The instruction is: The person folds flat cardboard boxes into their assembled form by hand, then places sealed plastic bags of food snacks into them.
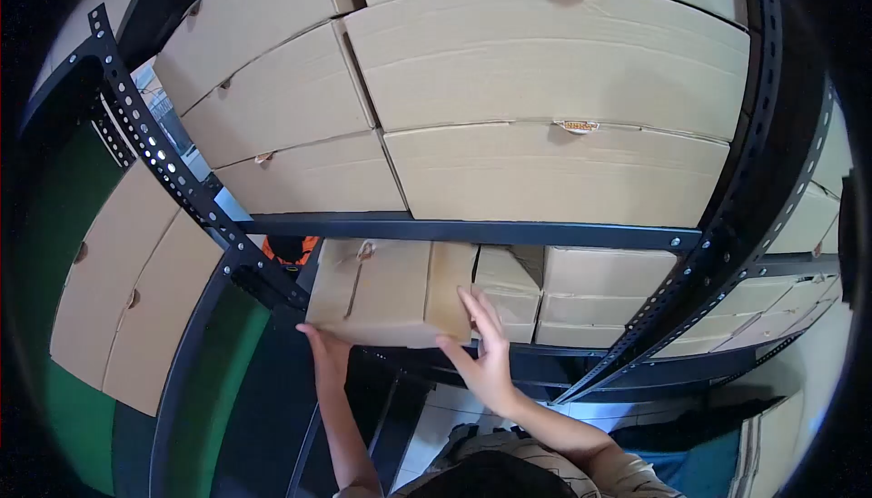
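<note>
A brown cardboard box [386, 289] juts out from the lower shelf, under the dark metal beam. It has a small tab and a slit on its top. My left hand [329, 357] grips the near left corner, thumb along the side and the other fingers hidden under the box. Against the right side of the box lies my right hand [486, 353], with thumb and fingers apart along its surface. The box is held between the two hands.
Large cardboard boxes [554, 171] are stacked above the beam [472, 228]. Further boxes [599, 298] stand to the right on the lower shelf. Perforated posts [173, 162] frame the left side. An orange item [289, 249] shows behind the box. Tiled floor [450, 416] lies below.
</note>
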Motion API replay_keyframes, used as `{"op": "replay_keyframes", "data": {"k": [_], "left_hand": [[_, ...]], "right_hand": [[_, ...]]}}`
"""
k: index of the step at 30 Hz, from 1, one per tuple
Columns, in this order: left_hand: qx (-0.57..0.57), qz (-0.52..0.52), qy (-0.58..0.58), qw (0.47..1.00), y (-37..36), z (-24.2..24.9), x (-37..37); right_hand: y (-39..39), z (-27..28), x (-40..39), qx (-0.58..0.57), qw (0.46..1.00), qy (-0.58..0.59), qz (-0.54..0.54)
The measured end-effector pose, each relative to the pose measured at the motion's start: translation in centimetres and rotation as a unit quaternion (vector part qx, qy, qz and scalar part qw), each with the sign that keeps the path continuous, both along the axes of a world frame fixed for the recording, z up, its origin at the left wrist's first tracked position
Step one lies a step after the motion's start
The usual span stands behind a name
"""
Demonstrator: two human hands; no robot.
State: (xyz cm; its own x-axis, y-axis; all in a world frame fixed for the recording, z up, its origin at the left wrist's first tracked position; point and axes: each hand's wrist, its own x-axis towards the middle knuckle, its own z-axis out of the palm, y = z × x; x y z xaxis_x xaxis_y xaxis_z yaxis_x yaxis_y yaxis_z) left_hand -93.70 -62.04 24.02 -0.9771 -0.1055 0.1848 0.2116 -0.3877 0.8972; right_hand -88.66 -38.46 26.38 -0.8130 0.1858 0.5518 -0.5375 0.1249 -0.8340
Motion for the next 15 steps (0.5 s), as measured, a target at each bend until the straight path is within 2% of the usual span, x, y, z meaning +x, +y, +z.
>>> {"op": "replay_keyframes", "data": {"k": [2,4,7,9,10,12,13,15], "left_hand": [[0.000,0.013,0.005,1.000,0.0,-0.2,-1.2],[-0.107,-0.024,0.117,0.987,1.3,1.3,-1.9],[-0.098,-0.006,0.117,0.988,1.0,0.9,-3.3],[-0.109,0.001,0.134,0.985,2.0,1.9,-4.0],[-0.074,-0.003,0.143,0.987,2.7,2.4,-4.0],[-0.038,-0.008,0.149,0.988,3.1,2.3,-4.0],[-0.011,-0.008,0.141,0.990,3.1,1.7,-4.2],[0.016,-0.013,0.137,0.990,3.1,0.1,-5.2]], "right_hand": [[0.2,0.0,-0.5,-0.019,1.000,0.010,-0.018],[0.3,0.1,-0.8,-0.017,0.999,0.018,-0.025],[0.5,-0.8,-1.6,-0.010,0.999,0.019,-0.038],[0.6,-0.7,-2.1,-0.087,0.996,0.008,-0.031],[0.7,-0.4,-2.1,-0.086,0.996,0.008,-0.033],[1.0,0.4,-1.7,0.007,0.997,0.021,-0.076],[1.2,0.3,-1.6,0.006,0.997,0.020,-0.078],[1.7,0.2,-1.9,0.231,0.962,0.047,-0.135]]}}
